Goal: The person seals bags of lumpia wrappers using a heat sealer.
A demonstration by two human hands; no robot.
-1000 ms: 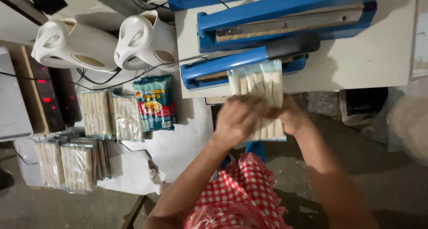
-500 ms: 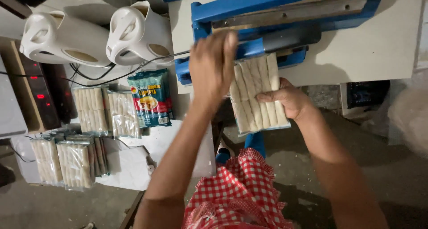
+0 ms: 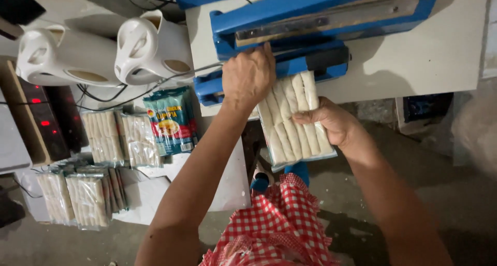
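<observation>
My right hand (image 3: 331,122) grips a clear plastic pack of pale white rolls (image 3: 290,121), its open top end pointing into the jaw of a blue impulse heat sealer (image 3: 321,17) on a white table (image 3: 429,54). My left hand (image 3: 248,75) rests on the sealer's lower blue arm (image 3: 212,87), fingers curled over it beside the pack's top. A red and white checked cloth (image 3: 279,230) covers my lap below.
Two white plastic jugs (image 3: 150,46) lie at the upper left, with cables running past them. Stacks of packed rolls (image 3: 106,136), a printed teal pack (image 3: 171,121) and more packs (image 3: 77,198) sit on a low white surface. A dark box with red lights (image 3: 41,116) stands left.
My left hand rose off the pack and came down on the sealer's lower arm. My right hand moved the pack up toward the sealer's jaw.
</observation>
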